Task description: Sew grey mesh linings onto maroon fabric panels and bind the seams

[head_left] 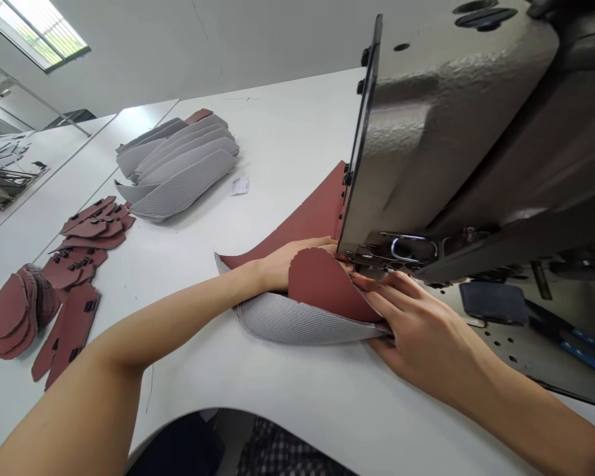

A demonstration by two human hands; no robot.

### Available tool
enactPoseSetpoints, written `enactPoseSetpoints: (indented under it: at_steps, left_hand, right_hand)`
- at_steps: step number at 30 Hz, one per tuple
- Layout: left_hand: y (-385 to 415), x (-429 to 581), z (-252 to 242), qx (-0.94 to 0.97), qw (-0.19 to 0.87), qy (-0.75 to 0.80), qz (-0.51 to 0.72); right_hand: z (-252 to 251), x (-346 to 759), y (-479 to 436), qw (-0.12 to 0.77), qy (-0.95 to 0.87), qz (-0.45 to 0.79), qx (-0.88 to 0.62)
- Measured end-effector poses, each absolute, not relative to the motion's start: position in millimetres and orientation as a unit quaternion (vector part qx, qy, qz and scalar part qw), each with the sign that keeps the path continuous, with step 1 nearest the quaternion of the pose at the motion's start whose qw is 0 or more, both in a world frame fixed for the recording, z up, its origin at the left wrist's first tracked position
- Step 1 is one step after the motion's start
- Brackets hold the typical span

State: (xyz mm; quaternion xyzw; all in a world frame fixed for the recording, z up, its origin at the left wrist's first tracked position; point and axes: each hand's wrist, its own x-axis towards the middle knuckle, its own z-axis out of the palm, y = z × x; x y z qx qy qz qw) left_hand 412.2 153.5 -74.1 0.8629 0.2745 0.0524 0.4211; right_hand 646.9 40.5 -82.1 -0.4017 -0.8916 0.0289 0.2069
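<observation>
A curved fabric panel (302,320), grey mesh outside and maroon inside, lies bent under the head of a sewing machine (426,132). My left hand (287,261) rests on its maroon side, fingers stretched towards the needle area. A rounded maroon flap (327,284) stands up in front of that hand and hides most of its fingers. At the panel's right end, my right hand (411,317) grips the edge, with its fingers close to the machine's presser area and its thumb low at the grey side. The needle itself cannot be made out.
Grey mesh panels (178,165) are stacked at the back left, with a small white label (240,186) beside them. Maroon pieces with black clips (79,264) and a maroon stack (10,314) lie further left. Blue-handled scissors (588,354) lie right of the machine.
</observation>
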Motion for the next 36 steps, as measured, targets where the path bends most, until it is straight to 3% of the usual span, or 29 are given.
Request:
enactPoseSetpoints:
  at_steps: [5, 28, 36]
  left_hand:
    - [153, 409, -75, 0.835, 0.469, 0.267, 0.105]
    - [162, 406, -89, 0.815, 0.485, 0.273, 0.162]
    - [160, 407, -83, 0.822, 0.482, 0.273, 0.130]
  right_hand:
    - [-80, 645, 41, 0.220, -0.887, 0.012, -0.405]
    - [-81, 646, 42, 0.225, -0.882, -0.022, -0.414]
    - [-82, 646, 42, 0.241, -0.876, -0.004, -0.419]
